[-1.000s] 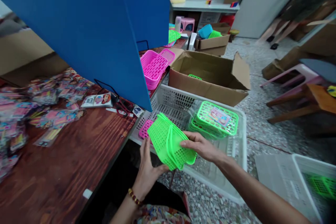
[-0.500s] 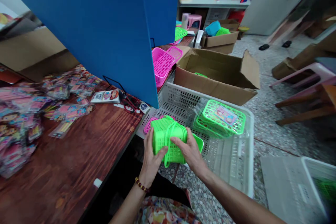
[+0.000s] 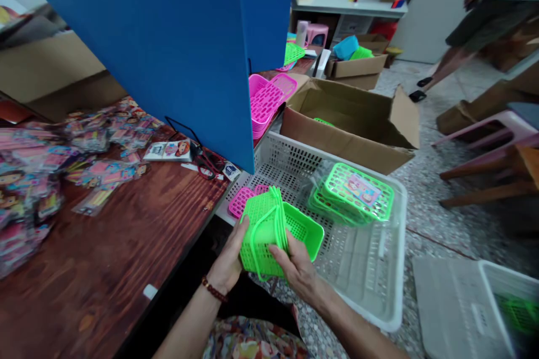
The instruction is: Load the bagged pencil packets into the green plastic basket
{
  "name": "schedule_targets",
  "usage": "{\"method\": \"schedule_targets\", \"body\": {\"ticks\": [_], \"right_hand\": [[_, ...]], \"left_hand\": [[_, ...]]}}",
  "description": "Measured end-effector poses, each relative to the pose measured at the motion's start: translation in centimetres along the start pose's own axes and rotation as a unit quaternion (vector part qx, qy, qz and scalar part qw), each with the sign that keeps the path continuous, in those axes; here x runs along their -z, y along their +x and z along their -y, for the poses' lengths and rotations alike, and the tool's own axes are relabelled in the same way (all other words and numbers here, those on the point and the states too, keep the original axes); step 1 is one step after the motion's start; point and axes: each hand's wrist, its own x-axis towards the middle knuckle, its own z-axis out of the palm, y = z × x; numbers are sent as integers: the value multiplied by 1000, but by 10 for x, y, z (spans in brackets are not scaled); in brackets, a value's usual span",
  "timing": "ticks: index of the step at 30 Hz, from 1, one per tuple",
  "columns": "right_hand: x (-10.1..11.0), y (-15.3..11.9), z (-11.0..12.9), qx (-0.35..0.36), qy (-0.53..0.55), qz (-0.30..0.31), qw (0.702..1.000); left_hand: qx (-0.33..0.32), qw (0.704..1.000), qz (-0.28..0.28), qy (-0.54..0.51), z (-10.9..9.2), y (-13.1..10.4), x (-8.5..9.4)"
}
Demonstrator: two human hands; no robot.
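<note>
Both hands grip a stack of nested bright green plastic baskets [image 3: 263,235], tilted on its side, with thin green handles hanging loose. My left hand [image 3: 229,258] supports its left side, fingers partly hidden behind it. On the right, my right hand [image 3: 297,266] wraps around the rims, thumb against the stack. Just beyond that hand another green basket [image 3: 306,230] lies open side up. A pink lattice piece [image 3: 242,202] sits behind the stack in the large white perforated crate [image 3: 366,275]. Green baskets in clear wrap [image 3: 357,193] lie in the crate's right part, with a printed card on top.
A wooden table [image 3: 126,247] at left holds piles of small packets [image 3: 37,162] and scissors [image 3: 206,162]. A blue panel [image 3: 168,56] stands upright on it. Behind the crate are an open cardboard box [image 3: 345,129] and pink baskets [image 3: 267,101]. A person [image 3: 475,28] stands at far right.
The held basket stack has moved a little left and down and turned, uncovering more of the green basket at its right. The person in the background has shifted position.
</note>
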Motion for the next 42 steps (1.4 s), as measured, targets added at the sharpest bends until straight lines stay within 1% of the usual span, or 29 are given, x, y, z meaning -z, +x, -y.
{"method": "schedule_targets", "body": {"ticks": [1,2,4,5,6,7,8,9,11,14,17,18,20,23,24,26,28,30,32,34,37,40,42], "right_hand": [[1,-2,0,11,-10,7,1000],[2,-4,0,11,-13,-2,1000],[3,-7,3,-17,2,-67,998],[4,-7,5,-38,16,-100,994],[6,-7,6,-57,35,-120,990],[7,-6,8,-72,56,-123,988],[8,-5,10,-85,77,-111,987],[9,-3,11,-96,97,-92,986],[11,2,13,-120,122,-60,983],[12,8,17,-146,124,-48,980],[9,9,18,-156,111,-15,981],[8,8,18,-161,102,-13,982],[4,4,16,-181,76,-44,980],[-2,-2,17,-232,58,-115,964],[-2,-4,19,-240,58,-128,961],[2,-4,27,-223,54,-128,965],[10,-2,36,-174,43,-110,978],[21,3,41,-132,42,-77,987],[31,7,41,-125,56,-37,990],[37,11,36,-146,91,5,985],[41,18,29,-194,149,75,967],[43,30,34,-240,200,131,941],[45,40,41,-261,241,192,915]], "left_hand": [[15,1000,6,-3,-4,-1,-2],[13,1000,6,2,-6,-2,-3],[-26,1000,-16,-4,-6,-4,-3],[-56,998,-37,-9,-5,-5,-2],[-86,994,-59,-13,-2,-5,0],[-112,991,-78,-11,0,-6,1],[-132,987,-91,-6,2,-6,3],[-146,985,-96,4,4,-6,5],[-167,981,-90,28,5,-7,7],[-196,975,-85,51,5,-9,9],[-218,969,-96,68,6,-10,10],[-226,966,-101,76,7,-11,11],[-240,960,-106,94,7,-11,13],[-251,956,-106,107,4,-11,18],[-251,957,-102,106,3,-12,20],[-250,958,-97,97,-1,-13,25],[-251,960,-95,83,-4,-15,30],[-255,959,-95,78,-5,-16,34],[-261,957,-93,83,-4,-17,37],[-270,954,-92,92,-3,-18,39],[-272,953,-72,109,0,-21,41],[-270,956,-52,107,0,-26,43],[-275,953,-51,117,-1,-30,45]]}}
